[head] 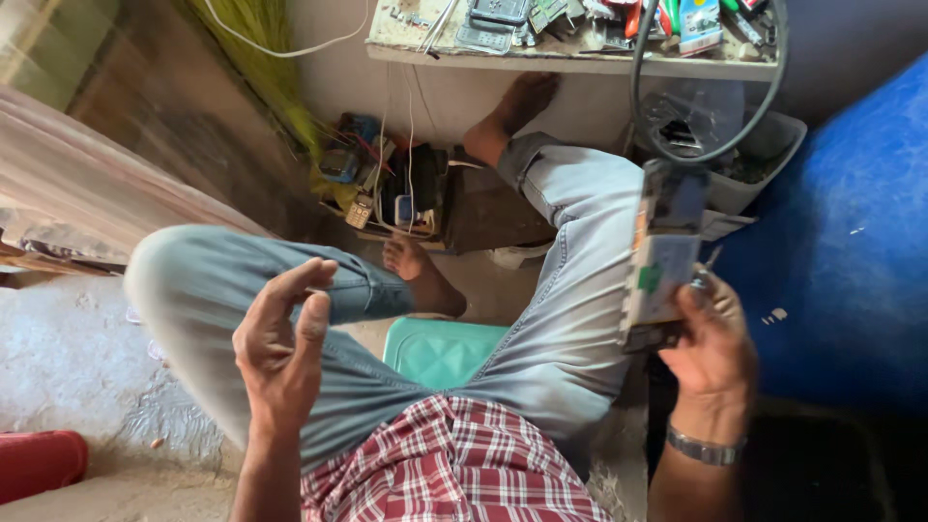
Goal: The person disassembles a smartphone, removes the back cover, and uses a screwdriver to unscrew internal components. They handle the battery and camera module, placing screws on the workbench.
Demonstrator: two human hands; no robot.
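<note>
- Head view: the person sits on a teal stool (pixel 440 350), knees spread, in grey jeans and a red checked shirt, looking down at both hands.
- The right hand (pixel 713 338), at about four o'clock in the frame, grips an opened phone (pixel 662 256) by its lower end, thumb across the front and fingers behind. The device stands nearly upright with its inner board and a small green part showing.
- The left hand (pixel 282 338), at about eight o'clock, is raised over the left knee, empty, its fingers loosely curled and parted and touching nothing.
- The phone looks light, stiff and flat. With its cover off it is likely fragile, so the edges of the frame seem the safest place to hold it, away from the bare board.
- A black cable (pixel 640 87) loops down from twelve o'clock and appears to end at the phone's top edge.
- At twelve o'clock a low workbench (pixel 570 60) carries tools and old handsets, too blurred to sort.
- Below it, near eleven o'clock, a box of parts (pixel 382 188) sits on the floor beside the bare feet.
- A blue drum (pixel 841 242) fills three o'clock.
</note>
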